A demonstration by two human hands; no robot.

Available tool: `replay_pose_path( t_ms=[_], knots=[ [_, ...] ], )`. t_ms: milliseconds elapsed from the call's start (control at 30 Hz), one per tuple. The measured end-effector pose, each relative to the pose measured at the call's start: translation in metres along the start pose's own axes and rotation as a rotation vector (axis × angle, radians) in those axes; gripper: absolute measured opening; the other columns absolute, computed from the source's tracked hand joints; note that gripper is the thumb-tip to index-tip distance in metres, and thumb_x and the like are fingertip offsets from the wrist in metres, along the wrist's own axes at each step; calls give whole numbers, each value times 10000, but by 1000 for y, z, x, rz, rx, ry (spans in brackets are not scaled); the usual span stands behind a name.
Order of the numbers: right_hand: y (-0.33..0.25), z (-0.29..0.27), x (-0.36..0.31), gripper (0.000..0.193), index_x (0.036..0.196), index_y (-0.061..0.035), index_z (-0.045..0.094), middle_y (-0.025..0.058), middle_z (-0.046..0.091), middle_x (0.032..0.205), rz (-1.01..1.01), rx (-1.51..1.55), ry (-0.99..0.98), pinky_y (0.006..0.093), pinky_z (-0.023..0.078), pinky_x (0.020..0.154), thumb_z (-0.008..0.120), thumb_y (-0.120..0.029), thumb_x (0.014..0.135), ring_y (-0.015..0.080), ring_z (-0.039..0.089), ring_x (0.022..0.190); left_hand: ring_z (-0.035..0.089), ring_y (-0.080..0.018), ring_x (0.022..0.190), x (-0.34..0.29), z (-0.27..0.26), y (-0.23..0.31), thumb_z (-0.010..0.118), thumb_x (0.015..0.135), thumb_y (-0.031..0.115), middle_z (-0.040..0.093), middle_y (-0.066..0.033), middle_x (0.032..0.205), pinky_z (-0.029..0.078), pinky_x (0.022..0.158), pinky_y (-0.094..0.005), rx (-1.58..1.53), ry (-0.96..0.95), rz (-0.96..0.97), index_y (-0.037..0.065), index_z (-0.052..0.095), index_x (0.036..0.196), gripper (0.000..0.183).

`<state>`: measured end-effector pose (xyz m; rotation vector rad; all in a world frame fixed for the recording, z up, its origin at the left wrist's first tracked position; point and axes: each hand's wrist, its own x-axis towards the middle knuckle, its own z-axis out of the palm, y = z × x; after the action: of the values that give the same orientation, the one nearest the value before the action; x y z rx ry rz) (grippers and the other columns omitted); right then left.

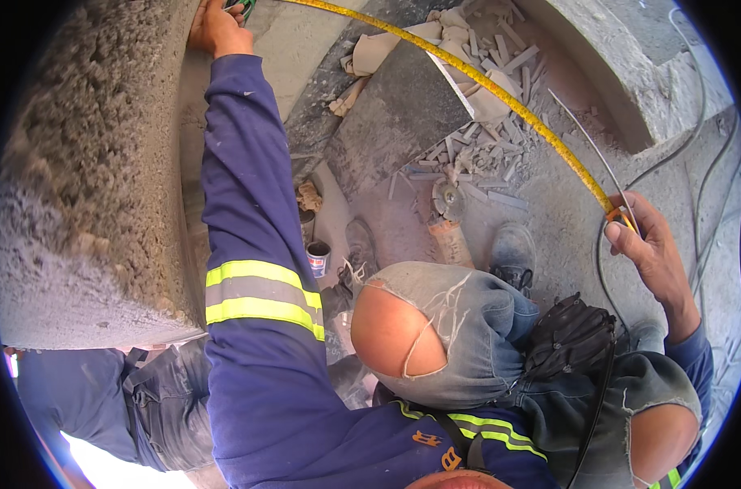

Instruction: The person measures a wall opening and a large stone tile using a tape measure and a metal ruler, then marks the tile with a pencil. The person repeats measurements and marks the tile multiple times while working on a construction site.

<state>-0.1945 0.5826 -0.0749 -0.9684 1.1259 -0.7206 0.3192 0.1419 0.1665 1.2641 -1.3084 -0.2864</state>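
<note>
A yellow tape measure blade [501, 98] arches across the upper view between my two hands. Far up on the left, my left hand [221, 33] is closed around a green-and-black piece [244, 8], apparently the tape's case, partly cut off by the picture's edge. It lies against the rough stone block. Over to the right, my right hand [649, 253] pinches the other stretch of the tape, where an orange part shows between thumb and fingers. A thin pale strip or wire [586, 134] runs close to that hand.
Below the tape lie a dark slab [403, 114], broken strips [501, 147] and a cutting disc [448, 200] on a tool. A can [317, 257] stands near my boots. Concrete block [69, 163] walls the left; cables [700, 187] trail right. Another person's dark clothing [85, 399] shows lower left.
</note>
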Motion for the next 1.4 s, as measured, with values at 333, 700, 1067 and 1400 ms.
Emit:
replay_pose_path(
  t_ms=[333, 700, 1067, 1400],
  knots=[
    [5, -2, 1, 592, 1296, 1, 649, 23, 612, 956, 5, 44, -4, 286, 488, 778, 795, -468, 965, 116, 599, 838, 509, -63, 517, 4, 3, -3, 766, 987, 217, 654, 52, 717, 326, 438, -233, -66, -49, 24, 129, 796, 939, 105],
    [6, -2, 3, 607, 1332, 30, 632, 44, 627, 996, 32, 101, -29, 294, 510, 793, 794, -427, 967, 126, 613, 858, 626, -121, 601, -2, 9, -5, 785, 963, 147, 751, -33, 876, 451, 500, -252, -66, 28, 91, 16, 794, 1064, 166],
    [6, -3, 5, 689, 1341, 36, 627, 63, 627, 1015, 30, 87, -41, 301, 522, 788, 793, -506, 949, 137, 621, 862, 716, -199, 618, -29, 25, 18, 674, 923, -68, 756, -126, 843, 452, 517, -257, -55, 131, 111, -14, 765, 977, 119],
    [6, -5, 1, 704, 1323, 33, 633, 59, 621, 985, 28, 80, -42, 305, 520, 779, 788, -539, 942, 139, 618, 854, 722, -202, 628, -38, 31, 26, 662, 953, -57, 757, -136, 858, 459, 526, -263, -30, 156, 74, -25, 761, 1007, 117]
  ],
)
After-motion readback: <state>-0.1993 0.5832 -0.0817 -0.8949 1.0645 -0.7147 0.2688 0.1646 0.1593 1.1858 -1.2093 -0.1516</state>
